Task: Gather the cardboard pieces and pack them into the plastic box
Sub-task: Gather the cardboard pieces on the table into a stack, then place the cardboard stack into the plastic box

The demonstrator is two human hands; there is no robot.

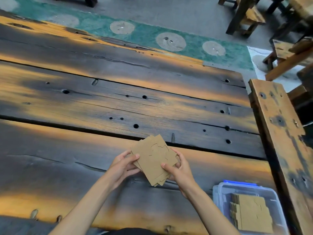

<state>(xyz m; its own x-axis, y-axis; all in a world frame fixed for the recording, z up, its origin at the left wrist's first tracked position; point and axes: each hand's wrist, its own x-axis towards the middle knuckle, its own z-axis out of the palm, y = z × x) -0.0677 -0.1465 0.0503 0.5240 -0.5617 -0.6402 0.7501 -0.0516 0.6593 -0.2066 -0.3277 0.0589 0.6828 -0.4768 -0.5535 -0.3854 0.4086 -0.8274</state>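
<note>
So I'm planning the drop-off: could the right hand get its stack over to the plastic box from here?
Probably yes. The plastic box sits open just beside the right hand, nothing lies between them, and the cardboard stack is gripped by both hands, so the left hand must let go.

Dark, scorched plank table (105,102) with knots and holes, clear plastic box (220,194) at its near right corner, cardboard stack (250,212) inside
</note>
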